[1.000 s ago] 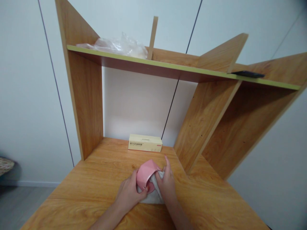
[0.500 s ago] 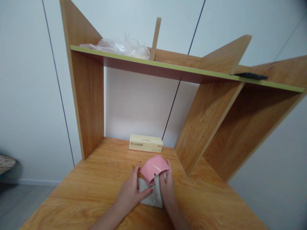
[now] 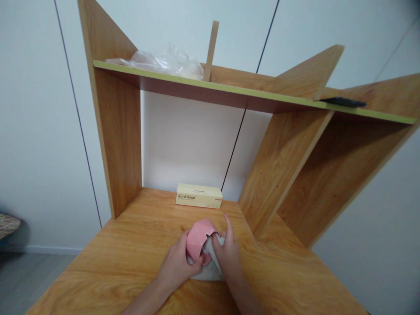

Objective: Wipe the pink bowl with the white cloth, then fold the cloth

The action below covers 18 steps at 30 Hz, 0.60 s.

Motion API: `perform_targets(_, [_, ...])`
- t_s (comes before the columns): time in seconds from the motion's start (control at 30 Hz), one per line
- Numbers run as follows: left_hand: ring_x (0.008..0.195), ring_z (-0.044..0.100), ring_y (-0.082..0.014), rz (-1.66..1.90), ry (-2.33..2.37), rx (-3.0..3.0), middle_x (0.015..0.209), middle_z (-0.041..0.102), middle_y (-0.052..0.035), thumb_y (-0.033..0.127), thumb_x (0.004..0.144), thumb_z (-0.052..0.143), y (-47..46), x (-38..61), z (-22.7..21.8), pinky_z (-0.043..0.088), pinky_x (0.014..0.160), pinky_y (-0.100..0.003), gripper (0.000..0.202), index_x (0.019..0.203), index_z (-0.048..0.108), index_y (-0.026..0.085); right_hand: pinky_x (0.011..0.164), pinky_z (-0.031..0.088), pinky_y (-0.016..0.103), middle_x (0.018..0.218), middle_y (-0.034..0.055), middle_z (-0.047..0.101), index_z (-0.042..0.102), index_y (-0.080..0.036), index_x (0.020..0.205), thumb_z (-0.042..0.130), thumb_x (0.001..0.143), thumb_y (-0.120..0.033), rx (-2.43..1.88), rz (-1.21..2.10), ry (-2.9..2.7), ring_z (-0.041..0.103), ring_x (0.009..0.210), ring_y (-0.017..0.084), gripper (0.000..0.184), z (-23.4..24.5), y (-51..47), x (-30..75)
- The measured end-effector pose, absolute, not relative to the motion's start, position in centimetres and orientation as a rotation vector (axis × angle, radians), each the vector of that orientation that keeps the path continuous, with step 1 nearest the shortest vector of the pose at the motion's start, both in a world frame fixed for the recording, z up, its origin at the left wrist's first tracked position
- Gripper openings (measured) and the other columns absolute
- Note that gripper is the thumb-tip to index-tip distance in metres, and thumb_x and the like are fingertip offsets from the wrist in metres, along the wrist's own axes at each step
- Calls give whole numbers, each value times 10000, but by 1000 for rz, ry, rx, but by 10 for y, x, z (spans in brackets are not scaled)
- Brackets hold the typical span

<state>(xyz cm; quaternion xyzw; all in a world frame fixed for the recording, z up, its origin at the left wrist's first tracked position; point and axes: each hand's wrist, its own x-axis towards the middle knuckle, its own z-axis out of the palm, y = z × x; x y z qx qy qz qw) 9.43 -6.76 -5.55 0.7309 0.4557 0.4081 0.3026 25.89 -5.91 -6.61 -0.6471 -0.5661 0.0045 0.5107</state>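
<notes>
A pink faceted bowl-like container [image 3: 197,236] with a small notch in its rim is tilted over the desk, its opening towards me and to the right. My left hand [image 3: 180,259] is closed on its left side, thumb at the lower rim. At the opening on the right, my right hand [image 3: 227,250] pinches a light grey cloth [image 3: 211,269], index finger stretched upward. Part of the cloth reaches into the container and the rest hangs below, over the desktop. The inside of the container is mostly hidden.
A cream-coloured box [image 3: 198,196] with printed lettering stands at the back of the wooden desk [image 3: 124,258]. Above runs a shelf [image 3: 229,91] bearing a crumpled clear plastic bag [image 3: 167,63] and a flat dark object [image 3: 344,102]. An upright panel [image 3: 285,166] rises at the right.
The pink container has shifted left and turned, its opening now facing more to the right. My left thumb has moved onto its rim, and my right index finger has lifted away from it.
</notes>
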Motion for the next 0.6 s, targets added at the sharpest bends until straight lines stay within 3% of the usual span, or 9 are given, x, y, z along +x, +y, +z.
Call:
perform_targets(0.17, [866, 613, -223, 1058, 1203, 1956, 1016, 638, -91, 229, 618, 578, -69, 94, -54, 486, 765, -316, 566, 1166, 451, 165, 682, 468, 323, 789, 39, 631, 406, -186, 1264, 465, 739, -279, -1531, -60, -1442, 575, 693, 194, 536, -66, -59, 262])
perform_targets(0.33, [978, 578, -236, 1025, 1173, 1971, 1106, 603, -106, 274, 636, 593, -69, 94, -53, 456, 852, -328, 569, 1173, 450, 152, 683, 473, 315, 858, 45, 648, 431, -178, 1245, 438, 731, -255, -1571, 101, -1459, 597, 756, 196, 520, -74, -56, 264])
perform_targets(0.47, [1067, 535, -223, 1020, 1123, 2017, 1196, 556, -109, 318, 670, 594, -67, 92, -57, 421, 911, -310, 644, 1256, 381, 158, 721, 475, 315, 929, 56, 655, 399, -172, 1276, 416, 746, -256, -1497, 212, -1445, 609, 822, 195, 537, -78, -56, 265])
perform_targets(0.6, [1095, 511, -251, 1058, 1187, 2044, 1264, 497, -149, 419, 704, 588, -65, 89, -58, 407, 919, -361, 758, 1334, 279, 133, 786, 467, 325, 1065, 92, 625, 345, -160, 1313, 397, 791, -310, -1419, 310, -1320, 595, 940, 205, 546, -80, -58, 262])
